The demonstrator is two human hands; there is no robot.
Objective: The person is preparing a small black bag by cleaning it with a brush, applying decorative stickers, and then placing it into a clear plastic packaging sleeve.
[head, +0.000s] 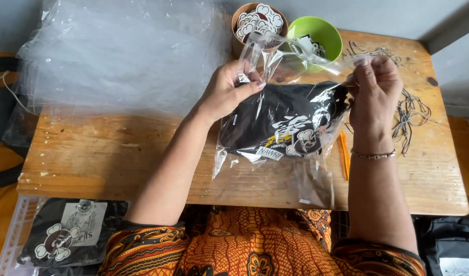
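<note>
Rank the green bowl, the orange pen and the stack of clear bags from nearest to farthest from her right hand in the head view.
From the right hand:
1. Green bowl, just up and left of it, at the table's back.
2. Orange pen, below the hand, beside the wrist.
3. Stack of clear bags, far across at the table's left.

folded black printed shirt [280, 122] inside clear plastic bag [275, 168]; lying on wooden table.

On the worn wooden table [117, 153], the left hand [226, 92] and the right hand [375, 87] each pinch an upper corner of a clear plastic bag [275, 153] holding a folded black printed garment [280, 125]. Behind the bag stand a round brown cup [238, 23] of stickers and a lime green bowl [323, 33].
</note>
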